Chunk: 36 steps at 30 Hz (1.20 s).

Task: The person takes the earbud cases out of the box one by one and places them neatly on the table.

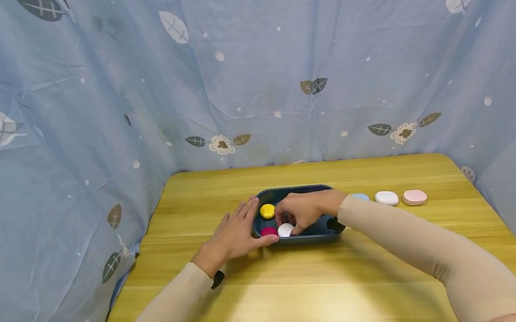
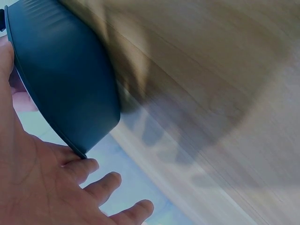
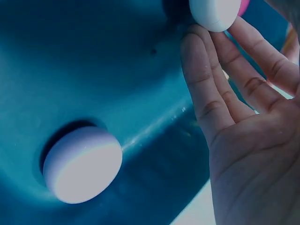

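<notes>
A dark blue rectangular tray stands on the table between my hands. My left hand rests against its left end, fingers extended along the side and thumb at the front rim; the left wrist view shows the fingers spread by the tray's wall. Reaching inside, my right hand pinches a small white rounded piece near the front left. A magenta piece lies just left of it, and a yellow round piece sits behind. Another pale oval piece lies on the tray floor in the right wrist view.
To the right of the tray, a blue piece, a white oval piece and a pink oval piece stand in a row on the wooden table. Patterned blue curtains surround the table at the back and sides.
</notes>
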### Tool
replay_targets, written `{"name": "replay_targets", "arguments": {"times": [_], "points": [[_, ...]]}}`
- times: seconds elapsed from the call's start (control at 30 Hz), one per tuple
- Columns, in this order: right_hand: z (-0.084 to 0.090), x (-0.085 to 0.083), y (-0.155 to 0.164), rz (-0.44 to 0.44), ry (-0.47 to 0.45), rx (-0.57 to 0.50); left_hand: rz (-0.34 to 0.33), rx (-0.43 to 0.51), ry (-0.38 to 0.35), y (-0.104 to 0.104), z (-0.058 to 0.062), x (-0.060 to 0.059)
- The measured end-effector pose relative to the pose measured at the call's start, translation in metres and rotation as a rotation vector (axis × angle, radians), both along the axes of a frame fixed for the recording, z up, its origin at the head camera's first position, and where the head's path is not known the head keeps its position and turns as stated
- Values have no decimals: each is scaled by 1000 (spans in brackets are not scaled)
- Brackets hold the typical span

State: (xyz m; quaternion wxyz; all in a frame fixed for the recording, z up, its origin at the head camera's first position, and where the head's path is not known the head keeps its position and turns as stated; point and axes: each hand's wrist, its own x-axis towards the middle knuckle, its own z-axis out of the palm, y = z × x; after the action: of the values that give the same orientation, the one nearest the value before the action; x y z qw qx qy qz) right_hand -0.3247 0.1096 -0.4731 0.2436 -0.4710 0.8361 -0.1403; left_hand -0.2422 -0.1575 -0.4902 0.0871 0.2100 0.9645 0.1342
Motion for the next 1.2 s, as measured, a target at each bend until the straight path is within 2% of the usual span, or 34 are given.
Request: {"name": "replay_targets", "arguments": {"times": [0.23, 0.67, 0.9, 1.2], "points": [[11, -2, 19, -52, 5, -98, 7, -5, 3, 0, 0, -2], [37, 12, 68, -173, 35, -259, 18, -5, -3, 1, 0, -1], [40, 20, 107, -228, 78, -293, 5, -10, 2, 0, 0, 0], [38, 35, 157, -370, 77, -311, -2, -9, 1, 0, 1, 1]]}}
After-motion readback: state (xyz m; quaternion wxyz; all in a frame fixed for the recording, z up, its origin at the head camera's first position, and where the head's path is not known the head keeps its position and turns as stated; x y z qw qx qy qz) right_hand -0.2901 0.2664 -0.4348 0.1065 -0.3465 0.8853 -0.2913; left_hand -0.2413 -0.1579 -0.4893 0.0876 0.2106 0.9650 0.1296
